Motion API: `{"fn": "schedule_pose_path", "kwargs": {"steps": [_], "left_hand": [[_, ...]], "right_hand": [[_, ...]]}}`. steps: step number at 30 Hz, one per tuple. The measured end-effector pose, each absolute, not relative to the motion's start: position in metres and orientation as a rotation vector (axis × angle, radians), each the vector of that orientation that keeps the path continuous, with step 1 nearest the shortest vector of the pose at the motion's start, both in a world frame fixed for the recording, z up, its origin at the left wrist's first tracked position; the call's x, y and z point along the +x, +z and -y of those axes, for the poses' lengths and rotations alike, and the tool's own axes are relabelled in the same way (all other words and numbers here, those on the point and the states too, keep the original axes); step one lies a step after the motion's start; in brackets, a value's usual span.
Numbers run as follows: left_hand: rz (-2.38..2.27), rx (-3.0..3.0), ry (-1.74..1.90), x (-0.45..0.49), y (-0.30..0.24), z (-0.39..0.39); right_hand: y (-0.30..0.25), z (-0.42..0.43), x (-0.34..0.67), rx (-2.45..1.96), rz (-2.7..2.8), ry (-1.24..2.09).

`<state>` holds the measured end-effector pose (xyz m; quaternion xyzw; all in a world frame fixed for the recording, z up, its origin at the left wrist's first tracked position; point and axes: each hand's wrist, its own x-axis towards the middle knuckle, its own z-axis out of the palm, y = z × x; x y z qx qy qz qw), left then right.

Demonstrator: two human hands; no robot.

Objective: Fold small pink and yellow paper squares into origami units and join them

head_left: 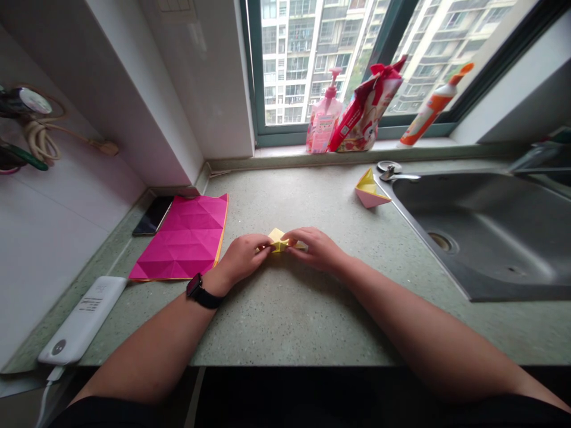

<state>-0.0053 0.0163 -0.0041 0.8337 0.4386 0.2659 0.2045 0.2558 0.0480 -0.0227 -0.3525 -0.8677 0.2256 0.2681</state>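
A small folded yellow paper lies on the speckled countertop in the middle. My left hand pinches its left side with closed fingers. My right hand pinches its right side, fingers pressed onto the paper. A black watch sits on my left wrist. A finished folded paper shape, yellow inside and pink outside, stands further back near the sink edge.
A creased pink paper sheet lies left, with a dark phone behind it and a white power bank at the front left. A steel sink fills the right. Bottles and a red bag stand on the windowsill.
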Motion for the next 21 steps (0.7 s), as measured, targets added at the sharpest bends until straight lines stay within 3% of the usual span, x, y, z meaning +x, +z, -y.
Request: {"fn": "schedule_pose_path", "kwargs": {"steps": [21], "left_hand": [[-1.371,2.309,0.661,-0.0027,-0.0011,-0.0128]], "right_hand": [[-0.024,-0.0529,0.2578,-1.132,2.397,0.528]]}}
